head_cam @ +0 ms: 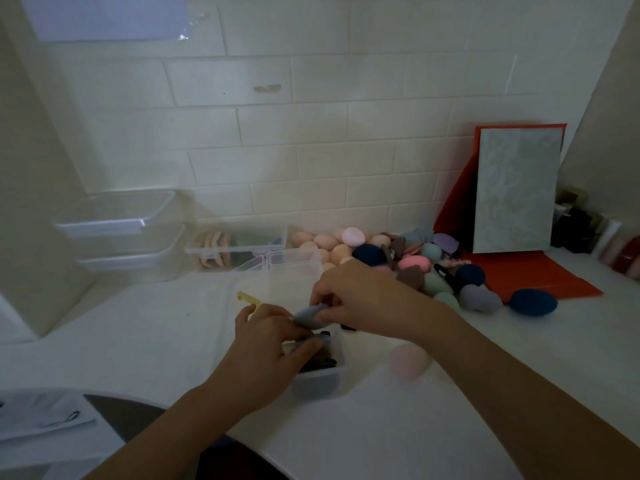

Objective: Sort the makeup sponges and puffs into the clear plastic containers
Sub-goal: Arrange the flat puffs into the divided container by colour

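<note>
head cam | fwd+down | faces tiled wall [311, 133] | near left hand [263, 351], right hand [360, 299]

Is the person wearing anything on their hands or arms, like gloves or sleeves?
No. The left hand and right hand wear no gloves, and no ring, watch or bracelet shows. The left forearm and right forearm are bare, with no sleeves in view. The light is dim, so small details could be missed.
</note>
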Available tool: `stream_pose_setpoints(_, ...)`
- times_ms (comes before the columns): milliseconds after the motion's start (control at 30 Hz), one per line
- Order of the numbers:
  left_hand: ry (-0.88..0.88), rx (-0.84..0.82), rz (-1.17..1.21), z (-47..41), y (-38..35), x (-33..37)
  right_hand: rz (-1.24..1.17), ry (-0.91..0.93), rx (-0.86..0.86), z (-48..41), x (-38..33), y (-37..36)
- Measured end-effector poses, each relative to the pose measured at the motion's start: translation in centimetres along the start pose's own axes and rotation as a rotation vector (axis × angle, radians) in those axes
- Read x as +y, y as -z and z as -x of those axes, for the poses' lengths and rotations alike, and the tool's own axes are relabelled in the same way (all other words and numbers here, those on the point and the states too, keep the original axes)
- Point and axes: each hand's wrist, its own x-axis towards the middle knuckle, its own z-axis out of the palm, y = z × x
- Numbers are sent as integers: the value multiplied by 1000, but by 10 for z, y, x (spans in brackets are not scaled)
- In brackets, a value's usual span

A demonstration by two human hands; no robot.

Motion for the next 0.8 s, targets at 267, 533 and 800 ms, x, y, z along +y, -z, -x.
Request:
stream_pose_setpoints(267,-9,101,-65,3,0,4,154,-39,-24,-6,-14,-9)
stream_pose_setpoints(533,-41,142,-28,3,-3,1,304,-68,-70,-4,-27,-15)
stream_pose_setpoints(800,-75,121,-34,3,-1,0,181,-142,-207,-6,-26,-12)
